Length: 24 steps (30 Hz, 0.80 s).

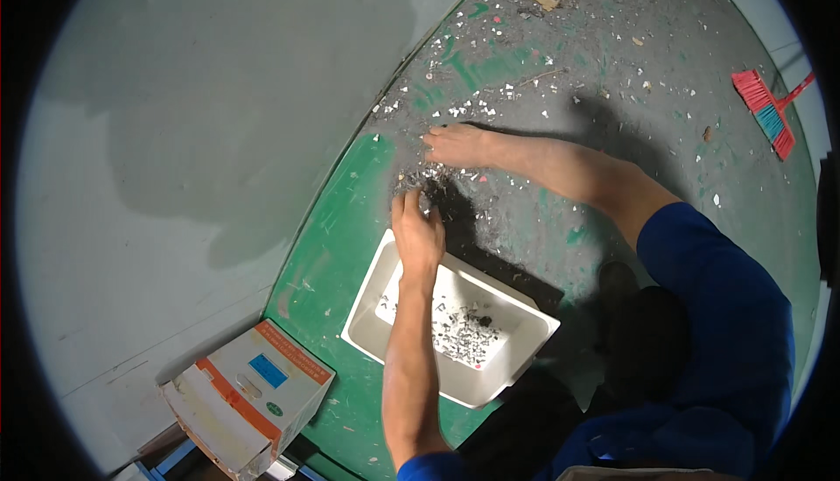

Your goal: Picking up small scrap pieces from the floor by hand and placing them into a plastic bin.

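My left hand (418,232) on floor (612,87) just past white tub (525,324), fingers curled over small heap of scraps (429,185); whether any are pinched, cannot tell. My right hand (459,144) flat, fingers spread, palm down on floor beyond heap, holding nothing. Tub holds more scraps. Cardboard box (249,393) near tub; brush (766,114) well apart.

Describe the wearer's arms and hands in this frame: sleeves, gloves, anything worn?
Both hands are bare: no gloves on the left hand or the right hand, and no watch, ring or band shows. Both forearms are uncovered. Blue sleeves of a plain work top end above the elbows, with only the left sleeve's edge visible at the lower frame. No markings are visible on the fabric.
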Available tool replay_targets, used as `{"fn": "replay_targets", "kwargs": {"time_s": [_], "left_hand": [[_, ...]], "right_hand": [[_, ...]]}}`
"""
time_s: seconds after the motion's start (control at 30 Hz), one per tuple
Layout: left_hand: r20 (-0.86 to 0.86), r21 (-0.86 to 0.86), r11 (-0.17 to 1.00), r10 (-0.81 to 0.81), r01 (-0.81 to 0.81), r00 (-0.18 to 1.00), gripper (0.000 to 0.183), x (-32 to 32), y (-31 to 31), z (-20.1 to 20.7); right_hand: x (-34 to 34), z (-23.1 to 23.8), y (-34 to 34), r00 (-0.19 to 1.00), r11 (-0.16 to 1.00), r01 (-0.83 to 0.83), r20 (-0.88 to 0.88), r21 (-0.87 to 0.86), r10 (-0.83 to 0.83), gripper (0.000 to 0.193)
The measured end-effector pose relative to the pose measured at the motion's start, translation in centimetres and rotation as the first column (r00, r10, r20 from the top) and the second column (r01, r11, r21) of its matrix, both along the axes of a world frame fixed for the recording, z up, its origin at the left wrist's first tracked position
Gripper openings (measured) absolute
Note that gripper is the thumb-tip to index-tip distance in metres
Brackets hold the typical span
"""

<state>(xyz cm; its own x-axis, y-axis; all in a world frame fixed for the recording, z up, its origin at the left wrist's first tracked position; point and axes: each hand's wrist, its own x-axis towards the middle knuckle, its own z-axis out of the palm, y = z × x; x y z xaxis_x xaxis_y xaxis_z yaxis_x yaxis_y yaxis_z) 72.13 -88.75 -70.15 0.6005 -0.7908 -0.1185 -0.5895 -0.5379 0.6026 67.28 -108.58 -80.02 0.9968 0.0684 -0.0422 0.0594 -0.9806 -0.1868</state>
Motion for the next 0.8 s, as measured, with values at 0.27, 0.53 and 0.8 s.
{"fn": "replay_targets", "kwargs": {"time_s": [0.27, 0.53, 0.8], "left_hand": [[0.051, 0.122, 0.988, 0.091, -0.097, 0.995, 0.038, -0.9, -7.2, -8.9], [-0.359, -0.102, 0.894, 0.375, -0.435, 0.855, 0.022, -4.5, -6.4, -10.2], [-0.989, 0.041, 0.651, 0.135, -0.758, 0.062, 0.035, -7.0, -5.9, -5.8]], "right_hand": [[-3.8, -0.4, 0.1, 0.969, 0.960, 0.243, 0.008, 0.142, -0.246, 0.020], [-8.0, 1.4, 0.3, 0.862, 0.659, 0.437, -0.075, 0.612, -0.502, 0.029], [-10.9, 7.9, 2.4, 0.831, 0.377, 0.452, -0.227, 0.809, -0.508, 0.040]]}}
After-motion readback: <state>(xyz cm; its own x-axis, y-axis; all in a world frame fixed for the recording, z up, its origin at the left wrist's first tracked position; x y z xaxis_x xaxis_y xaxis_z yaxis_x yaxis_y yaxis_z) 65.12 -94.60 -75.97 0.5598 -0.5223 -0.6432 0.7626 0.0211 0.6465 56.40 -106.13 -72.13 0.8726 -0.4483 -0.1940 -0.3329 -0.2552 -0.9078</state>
